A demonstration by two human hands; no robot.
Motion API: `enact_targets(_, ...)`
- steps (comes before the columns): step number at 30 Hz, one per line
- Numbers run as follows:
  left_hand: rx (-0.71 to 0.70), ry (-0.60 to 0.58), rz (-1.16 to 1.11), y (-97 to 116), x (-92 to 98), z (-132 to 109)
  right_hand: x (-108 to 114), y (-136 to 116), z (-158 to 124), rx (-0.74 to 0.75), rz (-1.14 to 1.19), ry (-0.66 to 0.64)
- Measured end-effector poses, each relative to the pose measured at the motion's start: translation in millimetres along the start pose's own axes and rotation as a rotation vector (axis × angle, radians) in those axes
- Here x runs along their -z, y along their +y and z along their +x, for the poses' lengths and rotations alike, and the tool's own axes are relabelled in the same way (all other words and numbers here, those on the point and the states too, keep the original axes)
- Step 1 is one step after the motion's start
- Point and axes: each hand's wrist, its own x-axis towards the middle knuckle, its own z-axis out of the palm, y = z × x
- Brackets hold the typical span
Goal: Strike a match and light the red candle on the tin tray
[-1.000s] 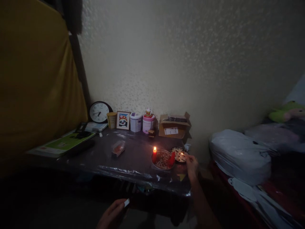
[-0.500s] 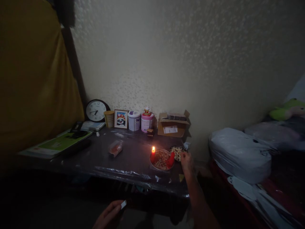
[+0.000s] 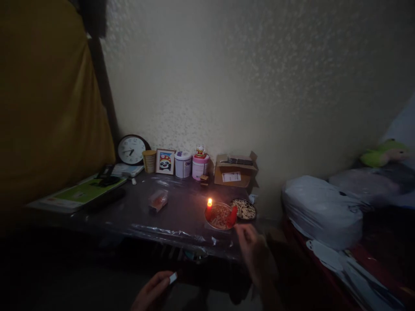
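Note:
My left hand (image 3: 154, 288), low in front of the table, grips a small white rectangular object (image 3: 173, 277) whose kind is unclear in the dim light. My right hand (image 3: 251, 242) hovers over the table's front right corner, its fingers pinched; what they hold, if anything, I cannot make out. Just beyond it is a round dish (image 3: 222, 227) of small reddish-brown bits. A lit red candle (image 3: 209, 210) stands at the dish's left side, and an unlit red candle (image 3: 232, 216) leans at its right. Behind, a dark plate holds many pale thin sticks (image 3: 243, 209).
A clear packet (image 3: 158, 200) lies mid-table on the plastic-covered tabletop (image 3: 181, 203). Along the wall stand a clock (image 3: 131, 149), a yellow cup stack (image 3: 149, 161), a framed panda picture (image 3: 165, 162), two tubs (image 3: 183, 165) and a cardboard box (image 3: 235, 170). White bags (image 3: 322, 209) sit at right.
My right hand has drawn back from the plate of pale sticks, toward me and down, to the table's front corner. My left hand has shifted slightly right, still gripping the white object.

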Motion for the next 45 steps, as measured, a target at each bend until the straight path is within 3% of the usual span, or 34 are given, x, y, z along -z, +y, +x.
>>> enact_targets(4,-0.052,-0.001,0.040,-7,3.5,3,-28,-59,-54,0.068,0.203,-0.359)
enact_targets(6,-0.093,-0.007,0.069,-6,4.3,1,-44,-69,-76,0.089,0.258,-0.474)
enact_targets(9,-0.151,-0.035,0.140,-3,4.7,-4,-63,-64,-98,0.108,0.294,-0.569)
enact_targets(15,-0.215,-0.074,0.262,-2,5.2,-4,-73,-45,-109,0.098,0.298,-0.620)
enact_targets(29,-0.249,-0.125,0.370,-8,13.5,2,-76,-40,-110,0.164,0.306,-0.645)
enact_targets(38,-0.238,-0.125,0.363,-5,8.7,-2,-78,-38,-111,0.187,0.301,-0.667)
enact_targets(45,-0.265,-0.167,0.391,-6,9.8,-1,-76,-39,-111,0.144,0.333,-0.665)
